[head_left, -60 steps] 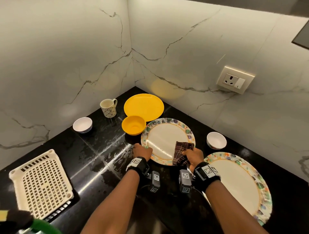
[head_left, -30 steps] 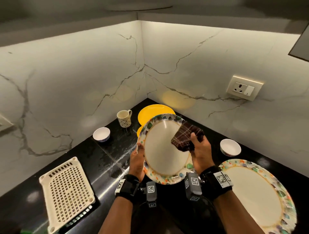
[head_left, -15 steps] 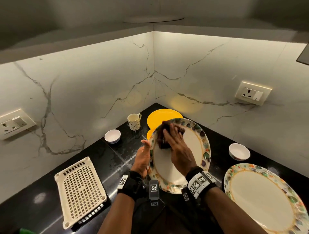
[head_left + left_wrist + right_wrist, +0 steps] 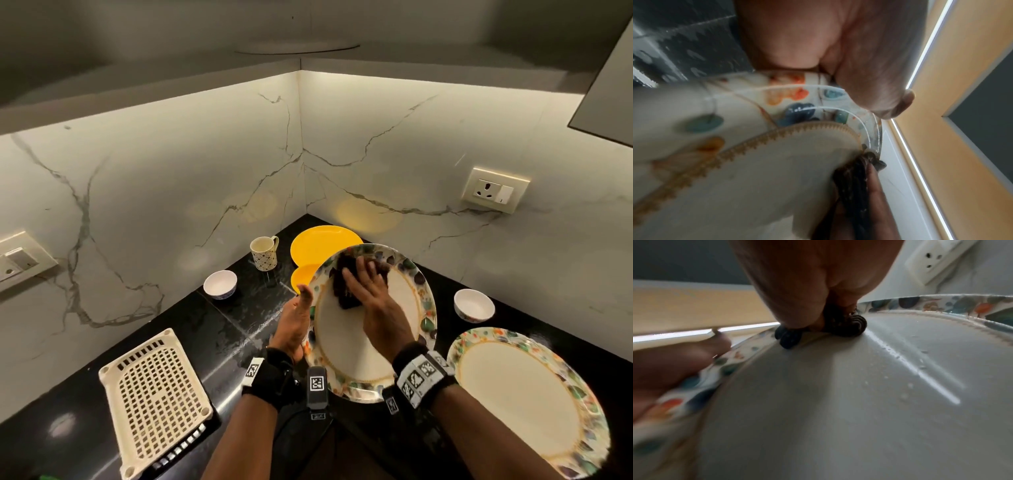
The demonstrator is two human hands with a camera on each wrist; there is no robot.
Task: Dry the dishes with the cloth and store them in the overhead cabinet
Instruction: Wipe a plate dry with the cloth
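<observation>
I hold a floral-rimmed plate (image 4: 346,346) tilted up above the black counter. My left hand (image 4: 294,322) grips its left rim, thumb on the front, the fingers hidden behind. My right hand (image 4: 373,301) lies flat on a dark checked cloth (image 4: 344,294) and presses it against the plate's upper left face. In the left wrist view the plate (image 4: 756,178) fills the frame, with the cloth (image 4: 851,178) at its far edge. The right wrist view shows water drops on the plate (image 4: 838,402) beside the bunched cloth (image 4: 844,324).
A second floral plate (image 4: 520,397) lies on the counter at right, with a white bowl (image 4: 474,305) behind it. A yellow plate (image 4: 322,243), yellow bowl (image 4: 303,277), mug (image 4: 263,253) and another white bowl (image 4: 220,284) sit in the corner. A white slotted tray (image 4: 154,401) lies left. The cabinet underside (image 4: 301,51) is overhead.
The plate has come up off the counter and tilted towards me. My right hand has carried the cloth from the right rim to the upper left face and flattened onto it.
</observation>
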